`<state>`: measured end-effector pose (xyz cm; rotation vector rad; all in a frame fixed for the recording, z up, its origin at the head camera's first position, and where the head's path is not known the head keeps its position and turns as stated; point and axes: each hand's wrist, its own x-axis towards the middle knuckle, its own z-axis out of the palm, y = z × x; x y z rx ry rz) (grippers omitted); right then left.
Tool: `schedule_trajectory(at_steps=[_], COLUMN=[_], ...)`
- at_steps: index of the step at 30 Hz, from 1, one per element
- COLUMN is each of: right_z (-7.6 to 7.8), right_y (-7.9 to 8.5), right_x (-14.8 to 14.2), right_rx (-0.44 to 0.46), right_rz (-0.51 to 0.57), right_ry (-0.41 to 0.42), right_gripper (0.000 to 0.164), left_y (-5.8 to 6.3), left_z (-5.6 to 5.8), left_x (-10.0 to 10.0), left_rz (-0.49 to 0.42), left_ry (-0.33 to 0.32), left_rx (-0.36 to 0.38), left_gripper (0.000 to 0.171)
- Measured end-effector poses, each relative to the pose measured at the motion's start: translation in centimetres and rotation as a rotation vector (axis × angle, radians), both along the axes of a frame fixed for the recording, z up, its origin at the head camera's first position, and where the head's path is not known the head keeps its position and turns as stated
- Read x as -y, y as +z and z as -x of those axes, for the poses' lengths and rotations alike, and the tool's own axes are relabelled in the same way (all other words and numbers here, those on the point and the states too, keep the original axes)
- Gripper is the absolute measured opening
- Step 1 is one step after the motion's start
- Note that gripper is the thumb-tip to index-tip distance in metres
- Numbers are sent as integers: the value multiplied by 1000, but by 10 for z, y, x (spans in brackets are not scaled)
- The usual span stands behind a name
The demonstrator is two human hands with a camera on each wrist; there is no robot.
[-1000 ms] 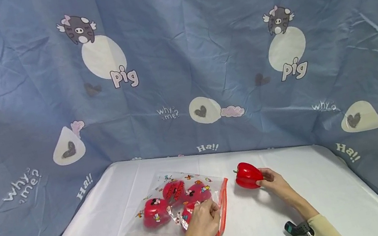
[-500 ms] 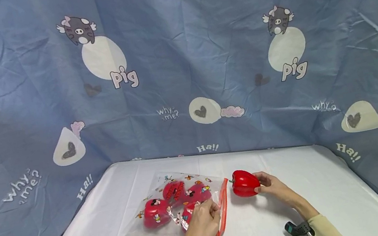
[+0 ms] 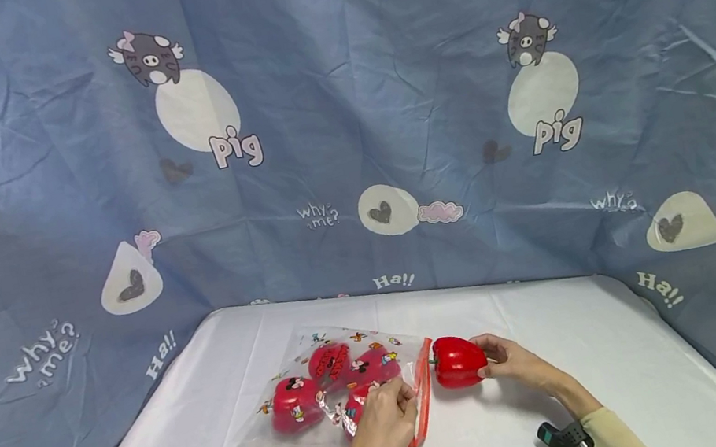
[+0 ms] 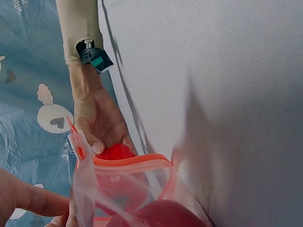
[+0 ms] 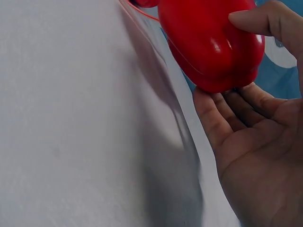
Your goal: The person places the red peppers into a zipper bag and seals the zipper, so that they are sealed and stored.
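A clear zip bag (image 3: pixel 324 441) printed with cartoon figures lies on the table, its orange-red zip edge (image 3: pixel 424 395) facing right. Inside are several red bell peppers (image 3: pixel 295 404). My left hand (image 3: pixel 385 428) pinches the bag near its mouth; in the left wrist view its fingers (image 4: pixel 45 202) grip the plastic and the mouth gapes. With thumb and fingers, my right hand (image 3: pixel 513 362) holds another red bell pepper (image 3: pixel 459 361) by its base, the green stem pointing left at the zip edge. The right wrist view shows the thumb (image 5: pixel 253 21) on this pepper's side.
The white-covered table (image 3: pixel 511 436) runs back to a blue curtain (image 3: pixel 329 141) with pig prints. A dark wrist strap with a small device (image 3: pixel 562 433) sits at the right sleeve's cuff.
My right hand has moved left and nearer with the bell pepper, bringing its stem up to the bag's mouth. My left hand and the bag have stayed in place.
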<state>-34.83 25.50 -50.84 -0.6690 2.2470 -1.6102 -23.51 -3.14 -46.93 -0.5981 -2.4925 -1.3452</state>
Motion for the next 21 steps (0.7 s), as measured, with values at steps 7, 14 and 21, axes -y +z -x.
schedule_trajectory(at_steps=[7,14,21], right_z=[-4,-5,-9], right_y=[2,1,1], right_x=[8,13,18], right_rx=[26,37,49], right_rz=[-41,-41,-55], right_ry=[15,28,56], right_gripper=[55,54,58], left_y=[0,0,0], left_z=[0,0,0], left_x=[0,0,0], left_rz=[-2,2,2], left_ry=[5,7,5], left_rx=[31,31,26], left_gripper=[10,10,8])
